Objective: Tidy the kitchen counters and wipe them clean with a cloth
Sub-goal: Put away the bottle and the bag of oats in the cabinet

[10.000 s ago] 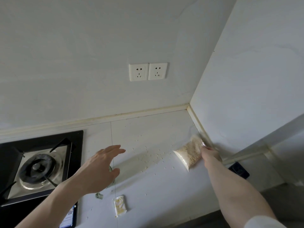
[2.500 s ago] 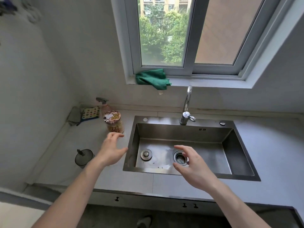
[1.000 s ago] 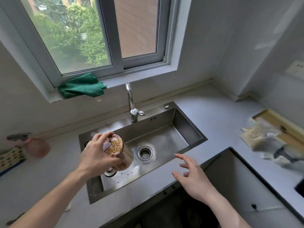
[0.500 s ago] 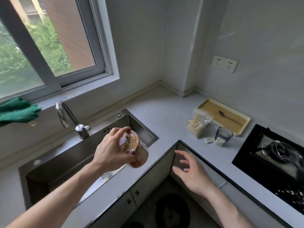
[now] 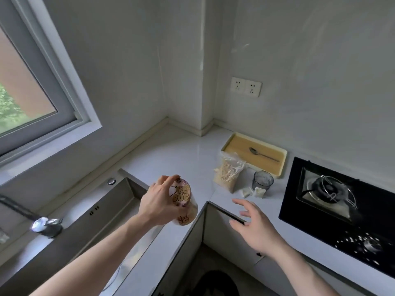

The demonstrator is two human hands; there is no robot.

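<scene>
My left hand [image 5: 158,201] grips a sealed cup [image 5: 184,201] with a printed lid reading "DOG", holding it tilted in the air above the inner corner of the white counter [image 5: 181,154]. My right hand [image 5: 254,227] hovers open with fingers spread over the counter's front edge, right of the cup and holding nothing. Ahead lie a clear bag of pale flakes [image 5: 228,171], a grey glass [image 5: 262,181] and two small white sachets [image 5: 253,192]. A yellow tray [image 5: 275,165] holds a metal spoon [image 5: 263,154]. No cloth is in view.
The steel sink [image 5: 89,212] and its tap [image 5: 42,223] are at the left under the window [image 5: 32,99]. A black gas hob [image 5: 342,199] fills the right. A double socket [image 5: 245,86] sits on the wall. Cabinet fronts [image 5: 224,238] drop below.
My view has swung right from the sink toward the counter corner. My left hand carried the cup along, from over the sink to above the corner. My right hand stays open beside it.
</scene>
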